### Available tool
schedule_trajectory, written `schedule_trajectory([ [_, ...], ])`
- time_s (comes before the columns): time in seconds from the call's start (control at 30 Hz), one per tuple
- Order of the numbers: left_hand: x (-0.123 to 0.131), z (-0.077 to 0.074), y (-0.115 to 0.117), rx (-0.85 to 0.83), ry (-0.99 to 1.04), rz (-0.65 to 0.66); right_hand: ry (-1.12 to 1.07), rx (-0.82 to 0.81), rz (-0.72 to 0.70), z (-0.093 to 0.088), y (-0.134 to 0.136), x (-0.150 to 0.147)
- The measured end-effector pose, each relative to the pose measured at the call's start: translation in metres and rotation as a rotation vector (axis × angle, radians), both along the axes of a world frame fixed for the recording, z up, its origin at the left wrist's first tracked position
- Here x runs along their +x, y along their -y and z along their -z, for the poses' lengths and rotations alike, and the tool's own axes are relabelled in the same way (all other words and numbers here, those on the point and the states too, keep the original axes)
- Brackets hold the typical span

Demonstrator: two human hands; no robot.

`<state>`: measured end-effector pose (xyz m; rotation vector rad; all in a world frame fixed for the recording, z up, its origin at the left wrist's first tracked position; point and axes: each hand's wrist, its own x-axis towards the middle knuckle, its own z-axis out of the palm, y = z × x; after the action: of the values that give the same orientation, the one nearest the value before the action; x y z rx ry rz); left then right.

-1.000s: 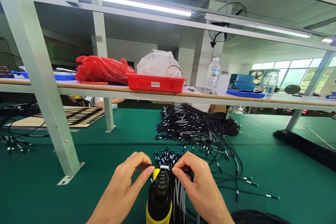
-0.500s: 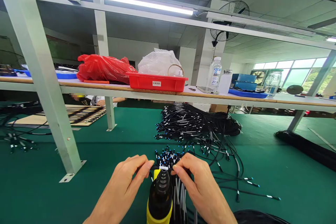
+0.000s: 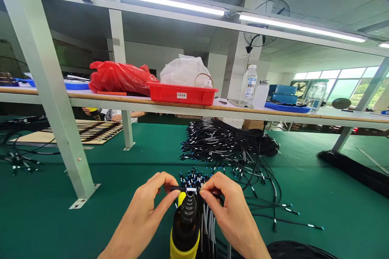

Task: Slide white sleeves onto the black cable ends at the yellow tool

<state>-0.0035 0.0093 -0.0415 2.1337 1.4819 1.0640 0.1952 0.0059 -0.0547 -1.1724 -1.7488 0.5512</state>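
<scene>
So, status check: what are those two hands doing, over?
Left hand and right hand each pinch one black cable, white band above the yellow tool. Blue-tipped cable bundle right behind. Loose cables strewn on green mat.

Left hand (image 3: pixel 148 206) and right hand (image 3: pixel 226 204) pinch one cable (image 3: pixel 186 189).

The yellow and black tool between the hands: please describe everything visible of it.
The tool has a glossy, plastic-looking yellow body and a black ribbed nose that narrows upward, yellow showing at its top. It points up and away, its base cut off by the lower picture edge. Its top sits just under the thin black cable pinched by the left hand and the right hand; contact cannot be told. Grey and black wires lie beside its right side.
</scene>
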Motion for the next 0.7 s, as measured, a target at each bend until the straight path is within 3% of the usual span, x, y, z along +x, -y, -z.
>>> schedule_trajectory([
  [0.17,0.002,-0.001,-0.003,-0.006,0.033,-0.006,-0.004,0.029,0.050,0.002,-0.008,0.002],
  [0.27,-0.009,0.014,-0.012,-0.037,-0.027,-0.072,0.072,0.079,0.174,0.019,-0.022,0.015],
  [0.37,-0.038,0.052,-0.023,-0.158,-0.338,-0.123,0.202,0.062,0.306,0.053,-0.035,0.037],
  [0.5,-0.088,0.120,-0.026,-0.349,-0.508,-0.083,0.410,-0.056,0.440,0.097,-0.040,0.063],
  [0.6,-0.115,0.159,-0.022,-0.495,-0.616,-0.037,0.511,-0.123,0.419,0.106,-0.036,0.068],
  [0.7,-0.129,0.178,-0.020,-0.534,-0.685,-0.012,0.564,-0.191,0.364,0.098,-0.031,0.062],
])
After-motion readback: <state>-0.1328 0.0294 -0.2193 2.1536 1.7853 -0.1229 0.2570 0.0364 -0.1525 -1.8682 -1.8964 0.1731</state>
